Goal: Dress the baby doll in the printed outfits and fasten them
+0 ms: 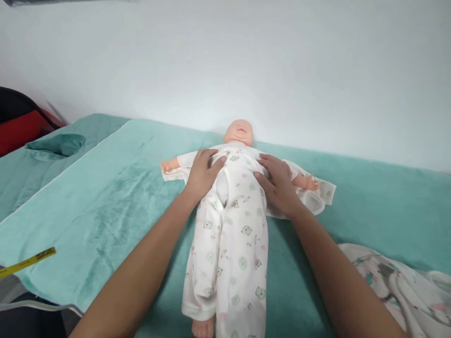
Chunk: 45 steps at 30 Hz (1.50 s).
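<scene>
A baby doll lies on its back, head toward the wall and arms stretched sideways. A white printed baby romper covers its front and legs. The romper's sleeve parts lie spread under the doll's arms, which have plain white sleeves. One bare foot shows below a trouser leg. My left hand rests on the romper at the chest's left side, fingers extended and thumb apart. On the opposite side my right hand lies likewise, fingers and thumb spread on the cloth. Whether fabric is pinched underneath is hidden.
A green plush cover spreads over the surface, against a white wall. Another printed cloth lies crumpled at lower right. A yellow strip juts in at the left. A red and black item stands at far left.
</scene>
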Available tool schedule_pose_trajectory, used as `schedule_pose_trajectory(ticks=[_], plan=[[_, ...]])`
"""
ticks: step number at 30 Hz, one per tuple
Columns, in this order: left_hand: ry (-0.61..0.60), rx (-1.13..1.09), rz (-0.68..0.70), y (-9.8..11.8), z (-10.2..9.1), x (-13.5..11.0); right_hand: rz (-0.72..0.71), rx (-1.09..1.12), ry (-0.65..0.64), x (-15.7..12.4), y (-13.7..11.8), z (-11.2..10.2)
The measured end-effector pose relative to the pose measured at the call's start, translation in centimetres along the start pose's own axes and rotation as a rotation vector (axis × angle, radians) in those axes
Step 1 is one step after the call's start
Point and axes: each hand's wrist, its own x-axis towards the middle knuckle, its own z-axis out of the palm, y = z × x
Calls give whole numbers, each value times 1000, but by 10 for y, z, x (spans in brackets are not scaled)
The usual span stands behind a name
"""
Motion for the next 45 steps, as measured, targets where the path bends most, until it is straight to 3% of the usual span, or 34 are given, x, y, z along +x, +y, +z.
schedule_pose_trajectory(ticks=[4,8,10,13,15,17,20,22,24,26,28,30,31,33,35,37,39,41,45], plan=[[-33,-83,-14,-9,2,-3,77,1,-63,0,1,5],[88,-19,123,-7,9,-5,117,64,-57,1,4,1],[129,-9,174,-6,11,-8,128,159,-8,0,2,0],[96,-96,112,-5,6,-13,173,358,23,-5,1,1],[-31,-165,39,-5,-7,-14,231,459,-4,-9,2,1],[-267,-199,-9,-6,-27,-14,282,493,-34,-13,4,-1],[-625,-193,-45,-11,-58,-18,293,417,-176,-15,1,-12],[-694,-179,-56,-14,-68,-26,269,356,-321,-17,-6,-21],[-623,-147,-47,-15,-65,-39,266,296,-455,-21,-17,-27],[-475,-85,-29,-15,-53,-54,275,212,-503,-30,-27,-26],[-298,-43,-26,-15,-41,-68,276,120,-430,-43,-34,-20],[-183,-79,-60,-15,-35,-80,290,78,-270,-59,-39,-11],[-182,-128,-74,-16,-36,-84,313,78,-193,-66,-42,-7],[-300,-224,-72,-17,-43,-91,364,111,-95,-80,-46,-3],[-449,-246,-30,-18,-53,-97,384,144,-144,-90,-50,-5],[-488,-191,29,-18,-60,-104,364,134,-277,-98,-55,-9],[-431,-111,87,-18,-59,-112,334,58,-356,-105,-61,-11],[-327,-34,88,-16,-53,-120,310,-53,-315,-108,-66,-7],[-145,-101,-104,-13,-45,-131,394,-5,-166,-111,-79,3]])
